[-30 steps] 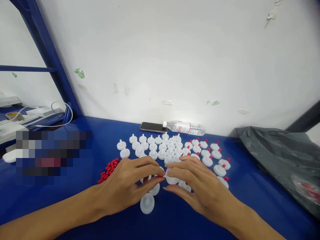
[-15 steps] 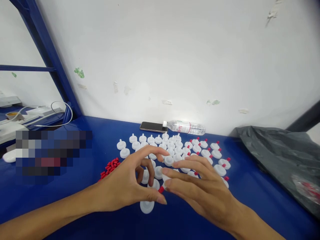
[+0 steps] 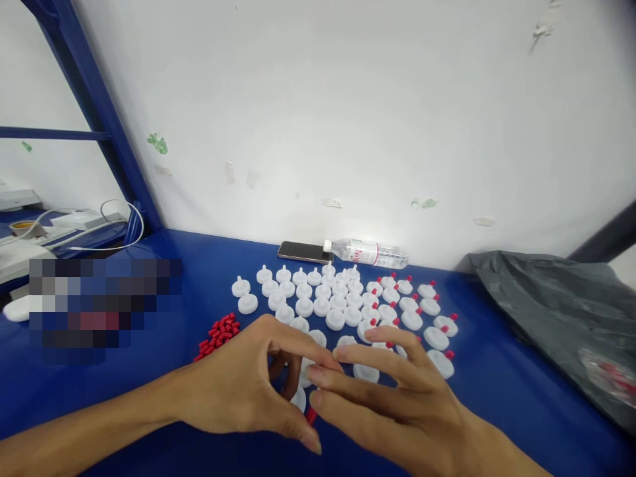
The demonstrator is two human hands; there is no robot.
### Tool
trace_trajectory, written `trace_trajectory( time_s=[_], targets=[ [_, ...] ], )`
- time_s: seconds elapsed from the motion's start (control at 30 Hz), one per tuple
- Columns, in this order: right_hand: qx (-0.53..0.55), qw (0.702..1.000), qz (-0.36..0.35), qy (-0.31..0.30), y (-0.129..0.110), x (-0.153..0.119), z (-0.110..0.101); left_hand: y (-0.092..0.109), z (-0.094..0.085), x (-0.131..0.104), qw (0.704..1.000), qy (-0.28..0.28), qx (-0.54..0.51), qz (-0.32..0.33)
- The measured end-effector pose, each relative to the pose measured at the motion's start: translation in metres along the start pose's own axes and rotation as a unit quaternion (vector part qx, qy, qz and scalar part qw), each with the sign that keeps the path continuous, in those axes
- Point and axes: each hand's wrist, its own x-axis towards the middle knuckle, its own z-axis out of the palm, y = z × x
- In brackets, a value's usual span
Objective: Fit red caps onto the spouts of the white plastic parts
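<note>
- Both hands have been drawn nearer the table's front edge than a second ago. The left hand [image 3: 243, 391] and right hand [image 3: 397, 411] are met fingertip to fingertip just in front of the field of white caps [image 3: 338, 301].
- A small red plug [image 3: 311, 415] is seen between the thumbs. It was pinched higher up half a second ago, so a plug appears to be mid-fitting. Whether it is truly gripped cannot be told. The left fingers are curled loosely, the right ones stretched out nearly flat.
- A white cap [image 3: 299, 397] lies partly hidden just behind the plug.
- Left of the caps, a heap of loose red plugs [image 3: 218, 331] is kept.
- In the caps' right part, plugged caps [image 3: 437, 324] are gathered.
- Beyond the caps, a phone [image 3: 304, 252] and a lying water bottle [image 3: 368, 254] rest by the wall; a grey bag [image 3: 561, 318] lies right of them.
</note>
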Motion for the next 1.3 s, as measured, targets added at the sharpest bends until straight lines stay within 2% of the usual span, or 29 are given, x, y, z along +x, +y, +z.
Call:
trace_trajectory(
  time_s=[0.23,0.47,0.73,0.8,0.9,1.03,1.1,1.17,1.3],
  targets=[
    [0.0,1.0,-0.007,0.005,-0.003,-0.004,0.003,-0.008,0.003,-0.002,1.0,0.001,0.014,-0.004],
    [0.006,1.0,-0.01,-0.006,-0.002,0.003,-0.001,-0.002,0.003,-0.002,1.0,0.003,0.021,-0.007],
    [0.02,0.999,0.049,0.01,0.003,0.0,0.008,-0.006,0.002,0.001,0.995,0.077,0.053,0.046],
    [0.002,0.997,0.077,0.02,0.013,-0.001,0.001,-0.005,0.001,0.0,0.989,0.103,0.075,0.069],
    [-0.069,0.987,0.144,0.037,0.042,-0.006,-0.017,-0.003,-0.005,-0.001,0.976,0.161,0.081,0.119],
    [-0.185,0.947,0.258,0.058,0.093,-0.027,-0.043,-0.005,-0.014,0.001,0.955,0.215,0.075,0.191],
    [-0.233,0.899,0.369,-0.007,0.117,-0.044,-0.055,-0.008,-0.019,0.003,0.945,0.237,0.084,0.207],
    [-0.253,0.818,0.499,-0.134,0.135,-0.062,-0.066,-0.008,-0.022,0.003,0.937,0.266,0.096,0.205],
    [-0.25,0.762,0.555,-0.22,0.156,-0.094,-0.079,-0.006,-0.024,0.005,0.921,0.307,0.127,0.204]
  ],
)
